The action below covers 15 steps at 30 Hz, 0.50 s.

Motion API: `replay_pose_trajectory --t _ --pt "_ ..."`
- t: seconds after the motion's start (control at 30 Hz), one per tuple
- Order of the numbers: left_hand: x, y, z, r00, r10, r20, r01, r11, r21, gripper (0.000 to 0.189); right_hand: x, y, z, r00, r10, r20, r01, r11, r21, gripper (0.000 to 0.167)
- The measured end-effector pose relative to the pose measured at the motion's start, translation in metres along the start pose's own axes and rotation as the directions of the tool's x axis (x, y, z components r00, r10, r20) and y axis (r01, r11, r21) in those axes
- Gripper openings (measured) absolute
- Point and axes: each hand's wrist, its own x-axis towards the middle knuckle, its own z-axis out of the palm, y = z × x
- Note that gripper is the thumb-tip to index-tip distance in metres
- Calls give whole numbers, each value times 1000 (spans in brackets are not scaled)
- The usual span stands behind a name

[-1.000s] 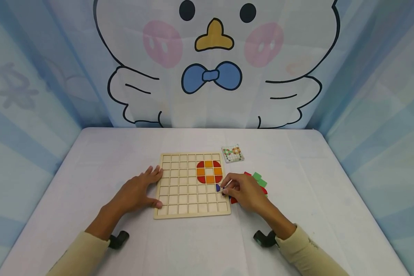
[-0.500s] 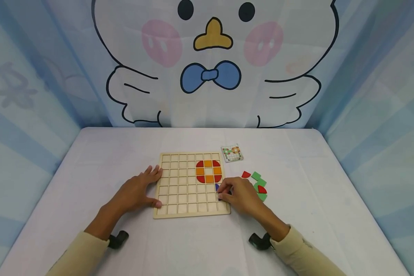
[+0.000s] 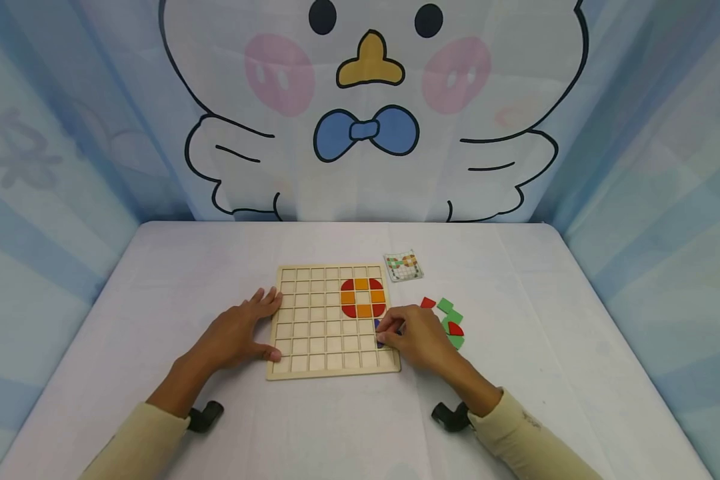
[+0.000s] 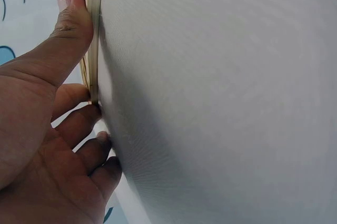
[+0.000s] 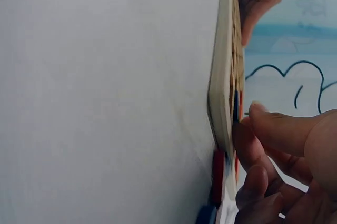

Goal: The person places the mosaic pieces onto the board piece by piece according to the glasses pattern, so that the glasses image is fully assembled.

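Observation:
A wooden grid board (image 3: pixel 318 333) lies on the table, with red and orange tiles (image 3: pixel 363 311) forming a ring in its upper right. My left hand (image 3: pixel 235 337) rests at the board's left edge, thumb and fingers spread; in the left wrist view the thumb (image 4: pixel 73 19) presses along the edge. My right hand (image 3: pixel 417 337) is over the board's right side, thumb and index finger together at a dark blue tile (image 3: pixel 380 345). In the right wrist view that blue tile (image 5: pixel 236 105) stands right at the fingertips. Another blue tile (image 3: pixel 377 323) shows just above, partly hidden by the fingers.
Loose green tiles (image 3: pixel 446 305) and red tiles (image 3: pixel 455 329) lie right of the board, some overlapping. A small printed pattern card (image 3: pixel 403 266) lies by the board's upper right corner. Close to the board's edge, a red piece (image 5: pixel 217 176) shows in the right wrist view.
My right hand has moved slightly left and farther over the board with the blue tile, then almost stopped. The left hand has stayed in place on the board's edge.

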Motion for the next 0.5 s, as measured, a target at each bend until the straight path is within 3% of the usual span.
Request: replay_pose_trajectory --t 0.3,0.5 --pt "2 -2 2 1000 8 0 -8 1000 4 117 -2 14 -19 996 76 -53 -79 994 -71 8" --pt "2 -2 2 1000 6 3 -6 1000 4 117 -4 19 -24 996 86 -18 -87 991 -98 11"
